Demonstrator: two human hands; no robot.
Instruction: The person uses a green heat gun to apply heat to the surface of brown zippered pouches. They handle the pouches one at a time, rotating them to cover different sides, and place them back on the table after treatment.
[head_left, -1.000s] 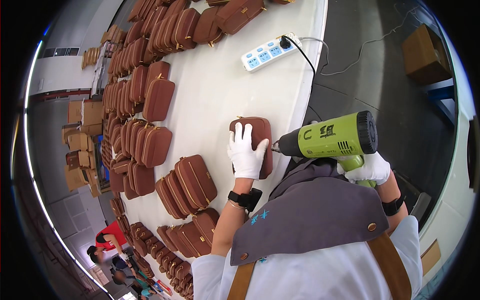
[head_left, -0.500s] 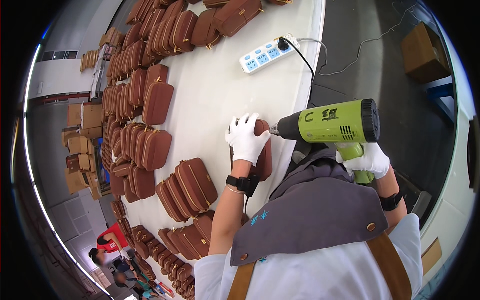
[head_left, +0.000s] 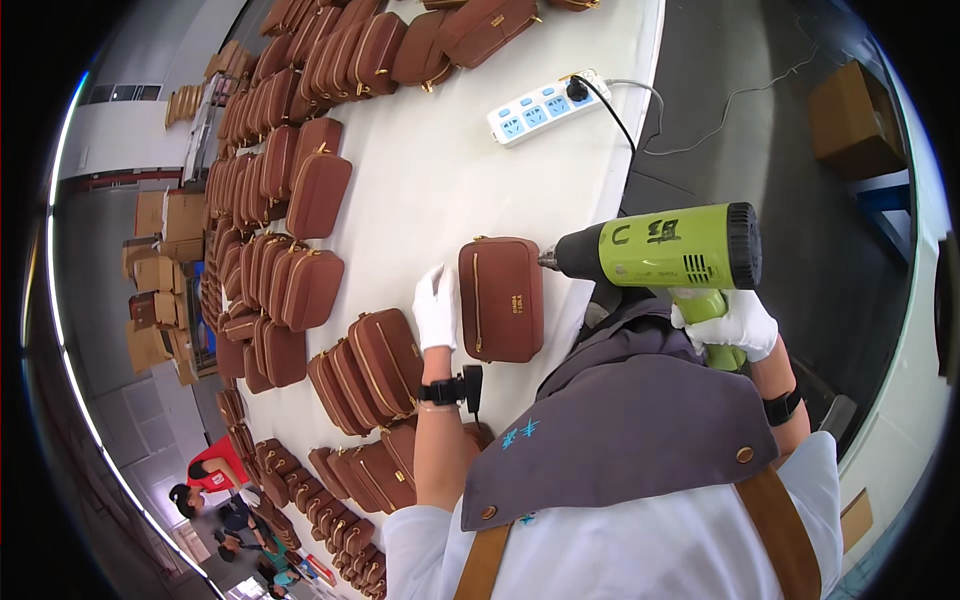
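Note:
A brown zippered bag (head_left: 503, 318) lies flat on the white table, its zip running along the left side of its upper face. My left hand (head_left: 436, 308), in a white glove, is off the bag just to its left, with its fingers stretched out and nothing held. My right hand (head_left: 738, 322), gloved too, is wrapped round the handle of a green heat gun (head_left: 665, 245). The gun's black nozzle points left, and its metal tip is close to the bag's upper right edge; contact cannot be made out.
Rows of similar brown bags (head_left: 318, 195) stand along the table's (head_left: 410, 190) left side. A white power strip (head_left: 545, 108) with a black plug lies near the far right edge. A cardboard box (head_left: 853, 122) stands beyond the table. Other people (head_left: 215, 475) are at lower left.
My left hand has lifted off the bag and moved left and down, uncovering its upper face. The heat gun has barely moved.

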